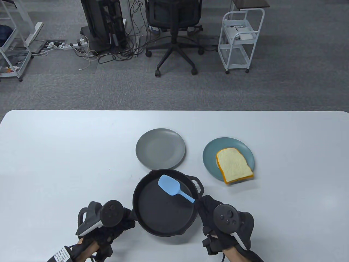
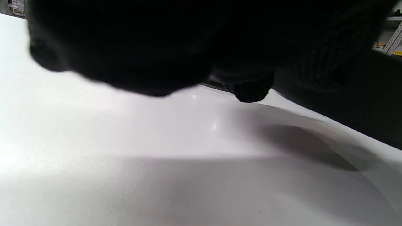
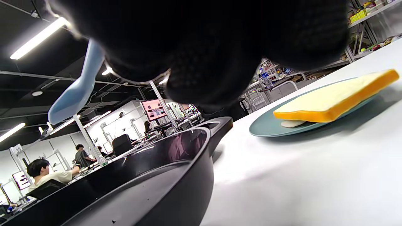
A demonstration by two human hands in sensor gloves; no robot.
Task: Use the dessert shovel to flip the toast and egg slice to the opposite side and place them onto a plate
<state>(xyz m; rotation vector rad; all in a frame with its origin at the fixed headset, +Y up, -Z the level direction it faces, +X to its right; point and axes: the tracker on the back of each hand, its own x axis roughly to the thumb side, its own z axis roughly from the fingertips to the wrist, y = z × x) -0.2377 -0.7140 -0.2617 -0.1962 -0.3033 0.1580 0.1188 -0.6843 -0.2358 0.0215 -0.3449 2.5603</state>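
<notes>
Our right hand (image 1: 215,218) grips the blue shovel (image 1: 169,185) over the black pan (image 1: 152,218) — toast (image 1: 233,165) overhangs the teal plate (image 1: 211,157); left hand's (image 1: 109,226) grip unclear.

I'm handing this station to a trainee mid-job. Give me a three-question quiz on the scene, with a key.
1. True or false: the toast lies in the pan.
2. Which hand holds the blue shovel? A) left B) right C) neither
3. Fill in: the plate that holds nothing is ____ in colour.

Key:
1. False; it lies on the teal plate, overhanging the rim.
2. B; the right hand grips the handle, while the left hand is at the pan's handle.
3. Grey: the grey plate.
</notes>
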